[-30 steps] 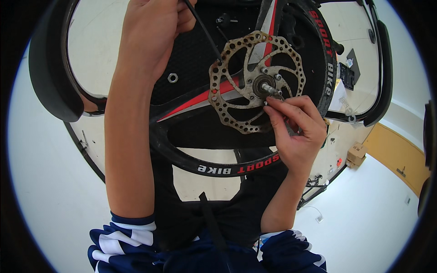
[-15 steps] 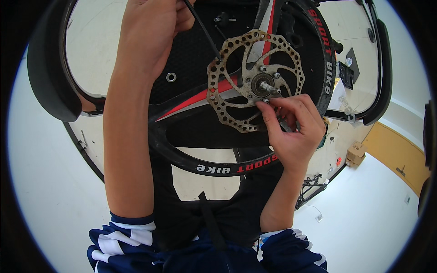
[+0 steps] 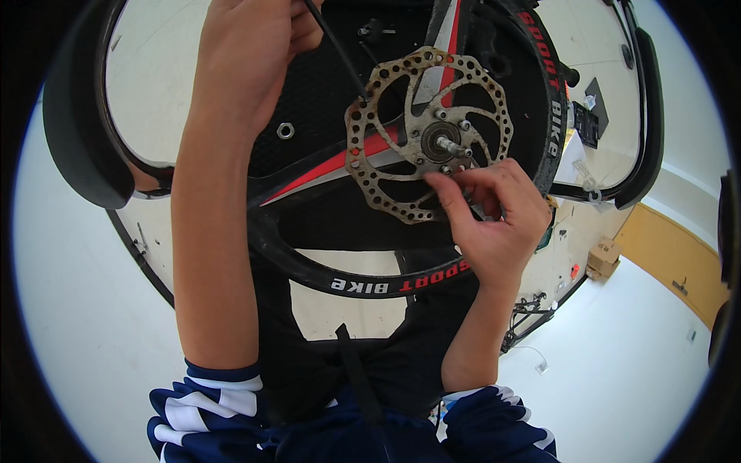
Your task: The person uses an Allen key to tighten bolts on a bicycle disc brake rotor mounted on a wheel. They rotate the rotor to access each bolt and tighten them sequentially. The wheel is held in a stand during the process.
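A bicycle wheel [image 3: 370, 285] with a black rim and red-and-white spokes lies flat before me. Its perforated metal disc brake rotor [image 3: 370, 193] sits around the hub axle [image 3: 451, 147], with several small bolts about the centre. At the upper left my left hand [image 3: 251, 54] is closed round a thin black rod [image 3: 340, 50], whose lower end reaches the rotor's left rim. My right hand [image 3: 498, 212] pinches at a bolt [image 3: 446, 170] on the hub's lower side. Its other fingers are curled and partly hidden.
A loose hex nut [image 3: 285, 130] and a small dark part with a pin [image 3: 373, 32] rest on the black textured seat beneath the wheel. Curved black armrests [image 3: 81, 108] flank it. A cardboard box [image 3: 603, 258] stands at the right, near a yellow door [image 3: 668, 262].
The wheel and rotor appear shifted slightly left in the view. Both hands keep their holds, and the rod's end stays by the rotor's left rim.
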Tool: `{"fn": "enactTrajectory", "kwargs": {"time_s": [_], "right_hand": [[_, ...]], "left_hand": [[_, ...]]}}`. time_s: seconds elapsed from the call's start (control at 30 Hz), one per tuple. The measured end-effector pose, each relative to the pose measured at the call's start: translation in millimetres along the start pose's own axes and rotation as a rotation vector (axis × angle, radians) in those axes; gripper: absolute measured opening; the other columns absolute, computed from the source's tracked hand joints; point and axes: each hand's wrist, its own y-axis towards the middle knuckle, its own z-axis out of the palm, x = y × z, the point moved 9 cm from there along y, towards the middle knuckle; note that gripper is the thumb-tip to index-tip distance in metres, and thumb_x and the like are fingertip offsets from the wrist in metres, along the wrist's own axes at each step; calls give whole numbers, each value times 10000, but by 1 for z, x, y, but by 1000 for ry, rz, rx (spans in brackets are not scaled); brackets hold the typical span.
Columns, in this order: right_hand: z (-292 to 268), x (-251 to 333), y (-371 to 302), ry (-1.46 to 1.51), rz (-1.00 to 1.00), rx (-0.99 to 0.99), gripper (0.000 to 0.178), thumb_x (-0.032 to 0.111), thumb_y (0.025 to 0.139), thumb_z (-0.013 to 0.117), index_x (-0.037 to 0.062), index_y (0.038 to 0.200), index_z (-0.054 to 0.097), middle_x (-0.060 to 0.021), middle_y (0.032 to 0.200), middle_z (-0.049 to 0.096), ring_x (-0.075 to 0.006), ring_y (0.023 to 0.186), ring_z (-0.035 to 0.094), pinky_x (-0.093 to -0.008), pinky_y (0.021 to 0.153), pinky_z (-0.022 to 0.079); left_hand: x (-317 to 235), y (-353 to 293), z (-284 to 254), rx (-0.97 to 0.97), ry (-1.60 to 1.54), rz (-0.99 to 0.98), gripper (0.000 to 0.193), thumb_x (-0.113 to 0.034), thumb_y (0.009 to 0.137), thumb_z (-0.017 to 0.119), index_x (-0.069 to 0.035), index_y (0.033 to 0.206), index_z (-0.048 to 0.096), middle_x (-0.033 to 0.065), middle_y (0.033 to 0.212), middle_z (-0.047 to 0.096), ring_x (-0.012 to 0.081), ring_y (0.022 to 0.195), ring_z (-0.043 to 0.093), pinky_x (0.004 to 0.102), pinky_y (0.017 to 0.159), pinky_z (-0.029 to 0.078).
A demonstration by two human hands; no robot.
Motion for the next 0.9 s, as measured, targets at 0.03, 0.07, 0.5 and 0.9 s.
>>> {"fn": "enactTrajectory", "kwargs": {"time_s": [0.03,0.07,0.5,0.9], "right_hand": [[-1,2,0,-19,-15,-1,175,-13,710,832,41,847,737,13,672,582,-42,536,440,-200,475,272],[-1,4,2,10,-12,6,171,1,708,842,42,833,733,13,669,578,-45,532,435,-202,474,269],[-49,-62,-5,63,272,-256,134,57,863,746,13,762,669,45,611,551,-30,517,416,-208,487,303],[-5,-109,14,5,379,111,174,42,823,722,0,992,731,-99,839,690,-154,668,660,-282,640,523]], "left_hand": [[1,0,-1,-32,12,-19,430,-433,1032,532,-67,822,618,-69,572,421,32,467,352,196,450,275],[1,-1,-1,-63,24,-38,429,-432,1032,533,-68,822,617,-70,573,420,32,467,350,197,449,273],[-6,-11,2,-175,89,104,417,-424,1031,540,-69,820,601,-78,581,393,33,464,329,206,450,269],[8,0,-8,49,80,71,422,-429,1045,515,-32,976,642,-69,647,324,32,572,272,224,547,261]]}}
